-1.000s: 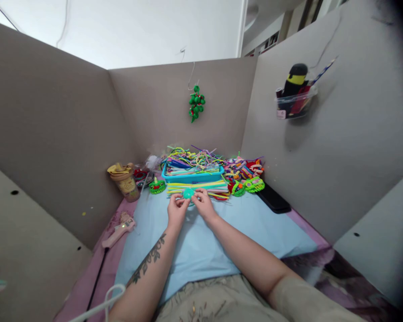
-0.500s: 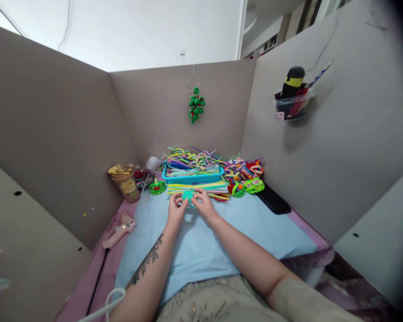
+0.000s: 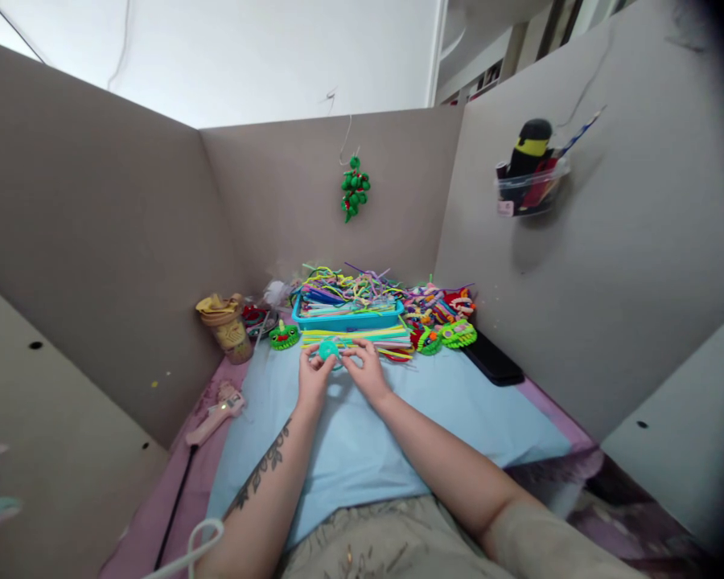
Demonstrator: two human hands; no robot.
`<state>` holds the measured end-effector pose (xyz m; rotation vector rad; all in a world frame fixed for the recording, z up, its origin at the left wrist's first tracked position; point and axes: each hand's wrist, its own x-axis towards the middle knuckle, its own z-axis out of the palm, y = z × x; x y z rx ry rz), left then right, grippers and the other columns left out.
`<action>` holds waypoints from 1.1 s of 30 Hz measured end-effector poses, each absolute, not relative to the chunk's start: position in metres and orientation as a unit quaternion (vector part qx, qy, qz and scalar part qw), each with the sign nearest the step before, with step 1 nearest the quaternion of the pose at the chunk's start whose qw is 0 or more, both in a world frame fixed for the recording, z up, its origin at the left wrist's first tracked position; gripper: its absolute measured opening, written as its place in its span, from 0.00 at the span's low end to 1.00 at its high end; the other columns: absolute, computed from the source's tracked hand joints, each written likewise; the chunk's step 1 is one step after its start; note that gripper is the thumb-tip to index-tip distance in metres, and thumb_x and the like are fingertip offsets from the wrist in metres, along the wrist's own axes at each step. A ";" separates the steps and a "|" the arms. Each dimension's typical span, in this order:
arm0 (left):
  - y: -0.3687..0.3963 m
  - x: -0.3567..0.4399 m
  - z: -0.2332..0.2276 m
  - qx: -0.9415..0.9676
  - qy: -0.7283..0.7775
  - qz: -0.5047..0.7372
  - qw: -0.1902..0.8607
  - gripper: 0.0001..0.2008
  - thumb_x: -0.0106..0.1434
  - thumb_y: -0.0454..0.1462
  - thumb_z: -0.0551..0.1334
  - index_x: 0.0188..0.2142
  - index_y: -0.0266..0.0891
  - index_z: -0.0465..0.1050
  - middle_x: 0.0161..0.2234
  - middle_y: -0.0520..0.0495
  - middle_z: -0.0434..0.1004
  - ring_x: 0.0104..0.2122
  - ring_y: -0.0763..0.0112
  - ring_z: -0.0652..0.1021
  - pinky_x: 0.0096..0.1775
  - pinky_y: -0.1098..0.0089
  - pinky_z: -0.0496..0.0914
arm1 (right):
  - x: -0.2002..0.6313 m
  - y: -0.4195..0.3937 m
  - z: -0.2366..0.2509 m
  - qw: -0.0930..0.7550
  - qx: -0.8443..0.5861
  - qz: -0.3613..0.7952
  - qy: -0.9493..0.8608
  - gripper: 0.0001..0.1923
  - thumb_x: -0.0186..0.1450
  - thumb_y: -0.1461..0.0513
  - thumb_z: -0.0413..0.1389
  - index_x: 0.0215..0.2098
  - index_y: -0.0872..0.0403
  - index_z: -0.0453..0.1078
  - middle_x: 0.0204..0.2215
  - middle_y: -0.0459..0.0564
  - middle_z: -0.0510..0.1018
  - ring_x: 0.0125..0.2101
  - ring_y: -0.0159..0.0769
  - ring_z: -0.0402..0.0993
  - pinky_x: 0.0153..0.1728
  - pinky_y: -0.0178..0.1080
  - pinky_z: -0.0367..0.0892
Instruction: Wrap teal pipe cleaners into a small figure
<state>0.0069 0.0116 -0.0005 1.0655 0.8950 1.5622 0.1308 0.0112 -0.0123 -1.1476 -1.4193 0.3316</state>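
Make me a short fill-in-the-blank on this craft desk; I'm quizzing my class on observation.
1. Both hands pinch a small ____ coil.
2. The pipe cleaners sit in a ____ tray.
3. The pink glue gun lies nearer the ____ hand.
4. A green ornament ____ from the back wall.

Missing words: teal; blue; left; hangs

Light: soft, even daylight from above | Shadows: faint below clear plastic wall holder (image 3: 531,191) | Edges: strong wide-angle bowing, dark vignette at right | Focus: fairly sharp centre, softer corners
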 end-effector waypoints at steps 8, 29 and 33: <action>0.011 0.008 0.000 0.442 0.357 0.632 0.527 0.29 0.47 0.39 0.68 0.45 0.40 0.57 0.30 0.51 0.76 0.29 0.75 0.76 0.37 0.71 0.67 | 0.129 0.013 -0.016 0.572 -0.496 0.174 -0.629 0.06 0.57 0.60 0.55 0.26 0.52 0.73 0.45 0.52 0.67 0.49 0.42 0.61 0.52 0.47 0.56; 0.020 -0.001 0.000 0.448 0.385 0.619 0.517 0.29 0.44 0.40 0.69 0.43 0.39 0.57 0.28 0.50 0.76 0.25 0.72 0.76 0.33 0.71 0.67 | 0.139 0.024 -0.016 0.636 -0.395 0.356 -0.559 0.13 0.60 0.55 0.50 0.30 0.53 0.73 0.47 0.53 0.70 0.49 0.41 0.65 0.46 0.42 0.62; 0.020 -0.001 0.000 0.442 0.367 0.614 0.542 0.28 0.45 0.39 0.69 0.43 0.39 0.58 0.30 0.48 0.77 0.27 0.72 0.77 0.33 0.70 0.67 | 0.138 0.015 -0.007 0.606 -0.409 0.275 -0.624 0.11 0.55 0.56 0.58 0.36 0.51 0.73 0.43 0.52 0.71 0.46 0.40 0.66 0.44 0.41 0.63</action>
